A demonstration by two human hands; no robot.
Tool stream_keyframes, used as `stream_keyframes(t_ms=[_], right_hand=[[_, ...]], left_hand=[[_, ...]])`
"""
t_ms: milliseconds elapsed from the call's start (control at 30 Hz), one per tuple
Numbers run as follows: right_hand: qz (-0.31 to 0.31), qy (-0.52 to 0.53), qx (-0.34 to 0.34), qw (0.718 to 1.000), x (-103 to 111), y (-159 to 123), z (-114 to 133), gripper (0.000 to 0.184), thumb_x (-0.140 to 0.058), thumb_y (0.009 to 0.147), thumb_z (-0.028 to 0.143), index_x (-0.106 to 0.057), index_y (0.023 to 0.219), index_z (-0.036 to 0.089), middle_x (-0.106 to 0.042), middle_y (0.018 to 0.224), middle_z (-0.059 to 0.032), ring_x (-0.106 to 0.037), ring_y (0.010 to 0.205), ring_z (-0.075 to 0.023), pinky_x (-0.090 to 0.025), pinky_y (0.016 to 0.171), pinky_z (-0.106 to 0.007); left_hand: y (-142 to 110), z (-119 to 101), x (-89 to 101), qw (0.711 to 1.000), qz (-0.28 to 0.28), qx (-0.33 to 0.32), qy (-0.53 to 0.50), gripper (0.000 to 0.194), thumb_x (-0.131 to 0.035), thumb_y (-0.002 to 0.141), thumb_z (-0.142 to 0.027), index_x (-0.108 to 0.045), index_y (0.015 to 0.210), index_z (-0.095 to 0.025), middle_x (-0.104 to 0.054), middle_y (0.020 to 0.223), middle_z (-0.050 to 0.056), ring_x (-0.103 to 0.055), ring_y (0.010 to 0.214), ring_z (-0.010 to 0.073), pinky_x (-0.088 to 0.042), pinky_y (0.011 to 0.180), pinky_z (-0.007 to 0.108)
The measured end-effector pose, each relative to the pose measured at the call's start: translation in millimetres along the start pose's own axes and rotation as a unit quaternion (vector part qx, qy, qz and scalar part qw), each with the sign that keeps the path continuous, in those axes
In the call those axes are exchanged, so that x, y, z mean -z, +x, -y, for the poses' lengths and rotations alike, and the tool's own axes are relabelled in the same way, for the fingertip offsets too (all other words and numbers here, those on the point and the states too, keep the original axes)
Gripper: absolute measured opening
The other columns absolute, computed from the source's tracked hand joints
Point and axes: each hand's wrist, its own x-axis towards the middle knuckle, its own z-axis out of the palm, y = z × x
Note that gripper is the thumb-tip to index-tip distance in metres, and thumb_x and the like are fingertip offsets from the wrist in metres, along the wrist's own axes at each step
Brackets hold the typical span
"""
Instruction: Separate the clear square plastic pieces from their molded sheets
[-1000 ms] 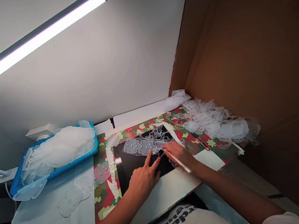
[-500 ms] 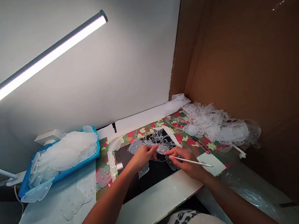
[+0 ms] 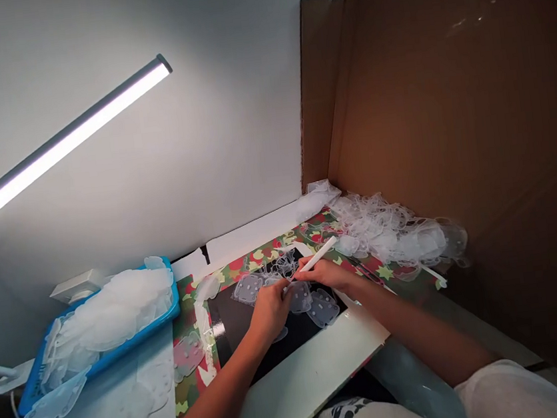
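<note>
My right hand (image 3: 318,271) is closed around a white pen-shaped tool (image 3: 321,252), whose back end slants up to the right; its tip is hidden at my fingers. Close beside it, my left hand (image 3: 273,303) pinches a translucent plastic piece (image 3: 298,297). Both hands meet over a black board (image 3: 233,315). Thin, tangled clear offcuts (image 3: 285,265) lie just beyond my fingers. Another translucent piece with small holes (image 3: 323,308) rests on the board below my right hand, and one more (image 3: 247,288) is left of the offcuts.
On the left stands a blue basket (image 3: 176,301) heaped with translucent pieces. A large pile of clear scraps (image 3: 391,229) lies at right against a cardboard wall (image 3: 449,116). Loose pieces (image 3: 131,414) lie on white paper at left. A tube lamp (image 3: 69,139) hangs above.
My right hand has swung up and left, and the tool's back end now points up-right instead of down-right. The camera view has shifted. More of the pieces below my right hand show.
</note>
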Motion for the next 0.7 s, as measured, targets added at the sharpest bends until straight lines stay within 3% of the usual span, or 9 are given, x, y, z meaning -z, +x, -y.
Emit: stream_keyframes(t_ms=[100, 167, 267, 367, 433, 467, 567, 633, 700], right_hand=[[-0.016, -0.052, 0.022, 0.998, -0.9, 2.5, -0.8, 0.033, -0.068, 0.071, 0.043, -0.046, 0.064, 0.019, -0.049, 0.06, 0.0051, -0.041, 0.058, -0.011, -0.028, 0.056, -0.024], [-0.059, -0.107, 0.044, 0.992, -0.7, 4.3, -3.5, 0.028, -0.064, 0.074, 0.039, -0.046, 0.063, 0.019, -0.049, 0.06, 0.0044, -0.042, 0.059, -0.0116, -0.029, 0.056, -0.024], [-0.105, -0.19, 0.065, 0.974, 0.4, 7.9, -9.7, 0.022, -0.058, 0.076, 0.032, -0.047, 0.062, 0.02, -0.052, 0.06, 0.0033, -0.044, 0.061, -0.0126, -0.031, 0.059, -0.025], [-0.106, -0.225, 0.071, 0.966, 0.4, 10.1, -13.8, 0.02, -0.055, 0.078, 0.029, -0.046, 0.062, 0.02, -0.053, 0.062, 0.0031, -0.046, 0.062, -0.013, -0.032, 0.061, -0.025], [-0.104, -0.236, 0.073, 0.963, -1.4, 10.0, -13.9, 0.018, -0.054, 0.078, 0.027, -0.047, 0.063, 0.02, -0.054, 0.063, 0.0027, -0.046, 0.063, -0.0133, -0.032, 0.061, -0.025], [-0.106, -0.24, 0.073, 0.962, -2.7, 9.6, -13.4, 0.017, -0.054, 0.078, 0.026, -0.047, 0.063, 0.02, -0.054, 0.063, 0.0027, -0.046, 0.063, -0.0133, -0.031, 0.061, -0.025], [-0.105, -0.243, 0.069, 0.962, -6.3, 5.6, -10.5, 0.015, -0.052, 0.079, 0.023, -0.048, 0.064, 0.02, -0.051, 0.061, 0.0031, -0.045, 0.062, -0.0133, -0.03, 0.06, -0.025], [-0.088, -0.226, 0.071, 0.968, -7.0, -0.3, -8.4, 0.015, -0.053, 0.079, 0.024, -0.049, 0.066, 0.02, -0.054, 0.064, 0.0024, -0.047, 0.064, -0.0139, -0.032, 0.061, -0.026], [-0.085, -0.194, 0.091, 0.973, -6.2, -9.5, -6.4, 0.016, -0.055, 0.08, 0.026, -0.049, 0.066, 0.02, -0.059, 0.074, 0.0005, -0.051, 0.072, -0.015, -0.036, 0.067, -0.026]], left_hand=[[-6.3, -1.3, -2.7, 0.999, -0.015, -0.018, 0.031, 0.031, -0.042, 0.096, -0.031, -0.066, 0.079, -0.018, -0.062, 0.071, 0.003, -0.057, 0.064, 0.015, -0.038, 0.061, 0.025], [-17.7, -0.5, -2.9, 0.996, -0.034, -0.048, 0.068, 0.032, -0.04, 0.097, -0.031, -0.069, 0.09, -0.02, -0.067, 0.085, 0.007, -0.061, 0.069, 0.0155, -0.042, 0.062, 0.025], [-47.3, 3.6, 4.0, 0.97, -0.079, -0.186, 0.133, 0.03, -0.042, 0.097, -0.024, -0.065, 0.116, -0.025, -0.071, 0.1, 0.009, -0.066, 0.072, 0.0147, -0.048, 0.063, 0.025], [-82.4, 9.0, 19.6, 0.906, -0.122, -0.371, 0.163, 0.039, -0.052, 0.091, -0.014, -0.059, 0.127, -0.029, -0.074, 0.101, 0.007, -0.065, 0.062, 0.0137, -0.049, 0.054, 0.025], [-100.7, 12.1, 29.3, 0.877, -0.127, -0.431, 0.167, 0.045, -0.056, 0.088, -0.011, -0.057, 0.128, -0.032, -0.075, 0.104, 0.006, -0.062, 0.054, 0.0133, -0.046, 0.046, 0.026], [-106.9, 13.4, 32.3, 0.876, -0.124, -0.436, 0.162, 0.046, -0.057, 0.087, -0.011, -0.057, 0.128, -0.034, -0.074, 0.106, 0.006, -0.061, 0.053, 0.0134, -0.045, 0.046, 0.027], [-111.0, 16.6, 30.6, 0.915, -0.116, -0.373, 0.098, 0.037, -0.052, 0.091, -0.013, -0.06, 0.122, -0.031, -0.074, 0.107, 0.007, -0.067, 0.066, 0.0153, -0.051, 0.057, 0.028], [-103.1, 18.0, 22.9, 0.961, -0.106, -0.254, 0.021, 0.028, -0.044, 0.094, -0.016, -0.064, 0.112, -0.025, -0.074, 0.102, 0.007, -0.068, 0.078, 0.0159, -0.052, 0.067, 0.027], [-90.5, 19.4, 15.5, 0.991, -0.084, -0.088, -0.059, 0.023, -0.04, 0.096, -0.023, -0.063, 0.098, -0.02, -0.072, 0.086, 0.005, -0.066, 0.075, 0.0152, -0.049, 0.065, 0.024]])
